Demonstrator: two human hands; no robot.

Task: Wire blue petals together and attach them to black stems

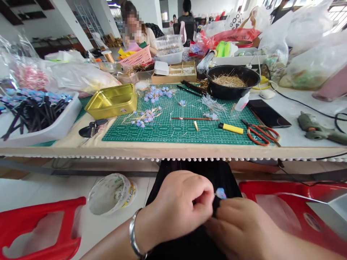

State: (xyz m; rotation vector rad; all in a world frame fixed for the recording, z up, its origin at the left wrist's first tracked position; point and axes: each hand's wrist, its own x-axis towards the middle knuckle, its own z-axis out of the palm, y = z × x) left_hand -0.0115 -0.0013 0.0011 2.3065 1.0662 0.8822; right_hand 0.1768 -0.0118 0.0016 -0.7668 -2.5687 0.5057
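While I am looking down through the head camera, both hands are meeting over the dark clothing (225, 173) on the lap, just in front of the table (121, 151). The left hand (179, 196) is clenching, its thumb pressing against bent fingers, and I am finding no way to tell what its tips are pinching. A silver bracelet (133, 231) is circling that wrist. The right hand (244, 220) is grasping a dark stem (216, 204), with a small blue flower (221, 193) poking out above its fingers, between the two hands. Beyond them, I am seeing loose flower sprays (157, 94) lying on a green mat (130, 133), beside a gold tin (114, 110). Orange-handled scissors (255, 126) are resting toward the right, and a white bin (73, 110) is holding dark-stemmed flowers (40, 108) at the left.
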